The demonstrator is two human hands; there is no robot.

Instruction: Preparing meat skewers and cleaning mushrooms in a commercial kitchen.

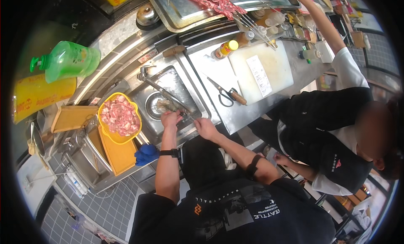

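Observation:
Both of my hands are over the front of a stainless steel sink [143,125]. My left hand [171,119] has its fingers bent around a small dark item that is too small to make out. From my right hand [205,127], closed on its end, a thin metal tool [190,117] points towards the left fingers; its kind is unclear. A spring-hose faucet [167,95] reaches over the basin, where a pale brownish item [164,105] lies by the round drain. Left of the sink, a yellow plastic basket [102,124] holds cut raw meat [121,116] and rests partly on an orange-yellow board [116,154].
Scissors [222,94] and a wooden handle [238,97] lie right of the sink, beside a white cutting board [277,70]. Raw meat skewers [211,2] are on a metal tray [176,19] at the back. A co-worker [322,117] stands close at right, one arm stretched towards the tray.

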